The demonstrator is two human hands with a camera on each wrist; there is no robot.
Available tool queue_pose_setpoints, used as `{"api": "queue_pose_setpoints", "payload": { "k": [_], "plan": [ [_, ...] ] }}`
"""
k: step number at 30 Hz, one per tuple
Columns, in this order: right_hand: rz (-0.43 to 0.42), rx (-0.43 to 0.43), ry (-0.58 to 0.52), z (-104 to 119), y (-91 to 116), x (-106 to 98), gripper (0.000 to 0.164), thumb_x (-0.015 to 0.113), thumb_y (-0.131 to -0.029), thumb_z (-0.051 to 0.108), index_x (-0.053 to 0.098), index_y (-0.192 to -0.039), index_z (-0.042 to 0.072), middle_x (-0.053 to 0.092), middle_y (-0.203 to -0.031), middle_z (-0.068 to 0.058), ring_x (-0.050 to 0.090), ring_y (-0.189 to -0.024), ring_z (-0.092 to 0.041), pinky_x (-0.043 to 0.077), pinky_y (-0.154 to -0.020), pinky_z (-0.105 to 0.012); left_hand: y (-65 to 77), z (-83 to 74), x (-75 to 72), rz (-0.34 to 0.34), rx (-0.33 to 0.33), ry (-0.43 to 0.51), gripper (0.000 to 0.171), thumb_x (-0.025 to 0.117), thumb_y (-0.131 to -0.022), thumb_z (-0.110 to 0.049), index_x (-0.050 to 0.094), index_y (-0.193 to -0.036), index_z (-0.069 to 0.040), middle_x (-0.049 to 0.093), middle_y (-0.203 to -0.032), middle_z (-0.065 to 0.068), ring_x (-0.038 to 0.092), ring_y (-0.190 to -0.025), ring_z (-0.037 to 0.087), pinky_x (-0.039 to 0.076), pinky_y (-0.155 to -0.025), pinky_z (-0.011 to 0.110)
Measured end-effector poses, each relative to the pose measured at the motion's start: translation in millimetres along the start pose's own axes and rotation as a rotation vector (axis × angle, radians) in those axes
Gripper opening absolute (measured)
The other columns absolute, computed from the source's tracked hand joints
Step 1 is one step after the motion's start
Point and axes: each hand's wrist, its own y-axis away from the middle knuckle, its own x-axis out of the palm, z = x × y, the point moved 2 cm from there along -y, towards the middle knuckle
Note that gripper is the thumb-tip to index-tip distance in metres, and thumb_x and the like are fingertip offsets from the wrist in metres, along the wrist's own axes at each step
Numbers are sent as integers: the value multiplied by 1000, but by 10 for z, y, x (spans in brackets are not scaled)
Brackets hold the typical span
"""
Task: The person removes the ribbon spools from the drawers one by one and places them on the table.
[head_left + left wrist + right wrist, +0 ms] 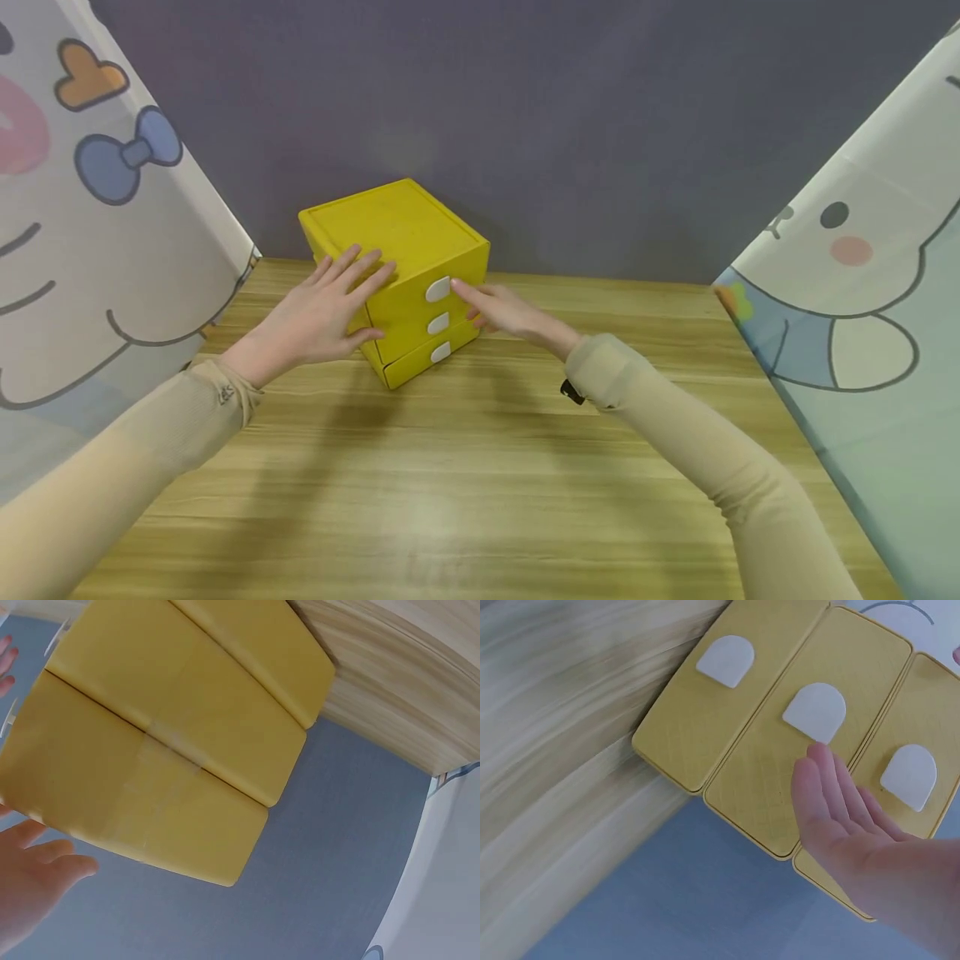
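Note:
A yellow three-drawer box (393,229) stands turned at an angle on the table, all its drawers closed. White rounded tabs mark the top drawer (408,304) and the two below it. My left hand (318,312) spreads its fingers over the top's near left edge; in the left wrist view its fingertips are right at the box's edge. At the front, my right hand (506,310) has its fingertips beside the top tab (438,289). From the right wrist, its fingers look nearly straight, overlapping the drawer fronts near the middle tab (816,712) and top tab (910,778).
The wood-grain table (465,483) runs toward me in front of the box. Close behind the box rises a grey-blue backdrop (570,142). Cartoon-printed cloth panels, one on the left (150,267) and one on the right (885,400), border the table.

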Motion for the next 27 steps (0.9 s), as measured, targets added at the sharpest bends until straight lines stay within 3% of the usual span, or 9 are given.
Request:
{"api": "queue_pose_setpoints", "payload": {
  "k": [10, 27],
  "plan": [
    [62, 46, -112, 18, -77, 6, 72, 28, -98, 61, 49, -137, 4, 59, -132, -17, 61, -116, -28, 51, -101, -41, -24, 2, 9, 8, 23, 1, 81, 69, -87, -37, 28, -151, -10, 28, -155, 21, 24, -141, 50, 26, -113, 67],
    [124, 74, -265, 82, -168, 49, 73, 32, -97, 62, 49, -134, 1, 58, -132, -20, 58, -120, -34, 44, -109, -49, -10, 33, 33, -21, 43, 5, 80, 72, -85, -35, 32, -150, -11, 35, -152, 20, 28, -141, 48, 29, -111, 68]
  ]
}}
